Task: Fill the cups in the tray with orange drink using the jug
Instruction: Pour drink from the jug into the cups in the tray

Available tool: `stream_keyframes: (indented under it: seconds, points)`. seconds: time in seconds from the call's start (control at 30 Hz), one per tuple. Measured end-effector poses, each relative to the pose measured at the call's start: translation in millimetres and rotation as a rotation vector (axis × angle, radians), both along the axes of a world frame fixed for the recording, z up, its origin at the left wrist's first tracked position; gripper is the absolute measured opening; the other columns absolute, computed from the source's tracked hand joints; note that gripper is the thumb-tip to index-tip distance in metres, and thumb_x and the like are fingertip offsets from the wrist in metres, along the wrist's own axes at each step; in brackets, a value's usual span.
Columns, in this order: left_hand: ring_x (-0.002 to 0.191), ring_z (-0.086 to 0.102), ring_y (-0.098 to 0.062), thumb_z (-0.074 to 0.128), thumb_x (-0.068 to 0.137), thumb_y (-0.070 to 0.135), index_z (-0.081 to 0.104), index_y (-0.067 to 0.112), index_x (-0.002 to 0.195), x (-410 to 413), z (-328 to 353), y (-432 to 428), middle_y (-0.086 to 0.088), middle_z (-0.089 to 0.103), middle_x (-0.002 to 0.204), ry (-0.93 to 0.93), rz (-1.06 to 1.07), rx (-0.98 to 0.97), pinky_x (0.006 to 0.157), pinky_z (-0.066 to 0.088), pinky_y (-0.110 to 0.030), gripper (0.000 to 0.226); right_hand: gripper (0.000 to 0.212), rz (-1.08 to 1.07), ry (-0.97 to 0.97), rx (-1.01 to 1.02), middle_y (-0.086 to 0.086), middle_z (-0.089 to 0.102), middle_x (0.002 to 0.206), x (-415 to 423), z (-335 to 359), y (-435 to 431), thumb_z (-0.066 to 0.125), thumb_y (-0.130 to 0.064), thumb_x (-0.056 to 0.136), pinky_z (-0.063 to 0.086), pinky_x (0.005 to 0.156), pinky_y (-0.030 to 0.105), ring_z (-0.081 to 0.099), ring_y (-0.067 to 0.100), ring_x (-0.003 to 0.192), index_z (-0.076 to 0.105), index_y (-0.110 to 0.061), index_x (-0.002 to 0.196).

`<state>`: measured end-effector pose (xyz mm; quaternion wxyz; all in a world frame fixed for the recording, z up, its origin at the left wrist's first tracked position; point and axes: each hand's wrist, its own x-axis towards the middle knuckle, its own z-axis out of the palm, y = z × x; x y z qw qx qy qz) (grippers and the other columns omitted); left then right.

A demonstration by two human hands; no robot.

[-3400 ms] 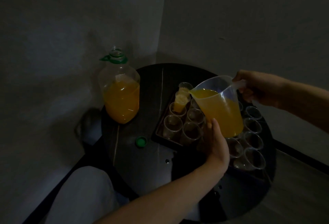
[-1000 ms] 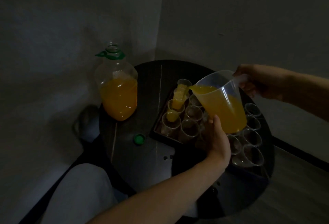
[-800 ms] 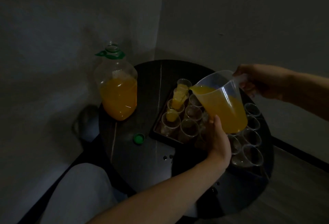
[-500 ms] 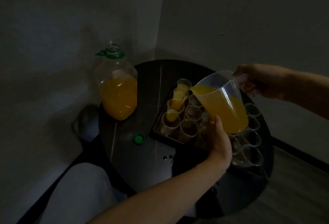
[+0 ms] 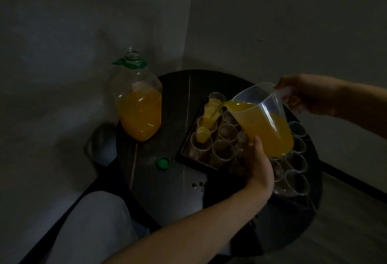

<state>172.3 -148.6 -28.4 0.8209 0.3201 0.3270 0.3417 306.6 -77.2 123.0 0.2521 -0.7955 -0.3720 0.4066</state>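
A clear plastic jug (image 5: 263, 121) of orange drink is tilted to the left over a dark tray (image 5: 184, 154) of several clear cups. A thin orange stream runs from its spout into the front left cup (image 5: 200, 140). The left column of cups (image 5: 209, 121) holds orange drink; the other cups (image 5: 223, 151) look empty. My right hand (image 5: 303, 96) grips the jug's handle. My left hand (image 5: 258, 163) rests with its fingers against the jug's lower side. More clear cups (image 5: 295, 163) stand to the right, partly hidden behind the jug.
A large clear bottle (image 5: 139, 104), half full of orange drink and uncapped, stands at the left of the round dark table (image 5: 167, 190). Its green cap (image 5: 163, 162) lies on the table by the tray. Grey walls meet in a corner behind.
The pour has gone from the second cup in the left column to the front left cup, which now holds some drink. The jug tilted a little further; both hands kept their hold.
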Motion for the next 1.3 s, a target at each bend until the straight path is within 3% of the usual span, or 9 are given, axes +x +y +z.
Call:
stream_keyframes:
  seconds: [0.1,0.63,0.93,1.1,1.3]
  points:
    - [0.146,0.034,-0.017,0.044,0.032,0.109,0.020,0.042,0.158,1.1,-1.6,-1.1,0.004,0.030,0.162,-0.005,-0.014,-0.013,0.121,0.027,-0.043,0.144,0.028,0.003,-0.006,-0.013,0.000,0.044,0.058,-2.2,0.7,-0.3,0.053,-0.033,0.095,0.029,0.058,0.031,0.037,0.012,0.050,0.054,-0.021,0.069]
    - [0.138,0.041,-0.012,0.042,0.035,0.109,0.025,0.042,0.156,1.8,-3.0,-1.7,0.005,0.039,0.156,-0.001,0.009,0.016,0.115,0.033,-0.037,0.139,0.031,-0.006,-0.028,-0.060,-0.001,0.041,0.055,-9.5,4.9,-1.4,0.050,-0.033,0.097,0.028,0.057,0.029,0.035,0.012,0.050,0.053,-0.019,0.070]
    - [0.142,0.039,-0.017,0.041,0.032,0.110,0.027,0.038,0.157,5.5,-7.0,1.6,0.002,0.038,0.158,0.007,0.011,-0.010,0.120,0.030,-0.042,0.145,0.047,0.015,0.008,-0.017,-0.001,0.040,0.055,-1.2,-3.0,3.7,0.052,-0.033,0.093,0.027,0.056,0.032,0.034,0.012,0.047,0.057,-0.022,0.048]
    - [0.140,0.042,-0.014,0.042,0.037,0.109,0.027,0.040,0.157,4.2,-7.8,0.7,0.003,0.040,0.156,0.012,0.015,0.013,0.119,0.032,-0.041,0.139,0.030,0.023,0.016,-0.012,-0.001,0.042,0.056,-1.6,-2.6,2.2,0.053,-0.032,0.094,0.027,0.056,0.031,0.034,0.012,0.046,0.055,-0.021,0.066]
    - [0.144,0.037,-0.016,0.042,0.039,0.109,0.022,0.044,0.157,4.7,-7.7,-0.8,0.004,0.035,0.159,0.012,0.007,0.005,0.120,0.029,-0.043,0.136,0.031,0.001,0.005,-0.030,-0.001,0.040,0.054,-4.5,-0.1,4.3,0.052,-0.032,0.094,0.026,0.056,0.031,0.033,0.012,0.045,0.054,-0.021,0.065]
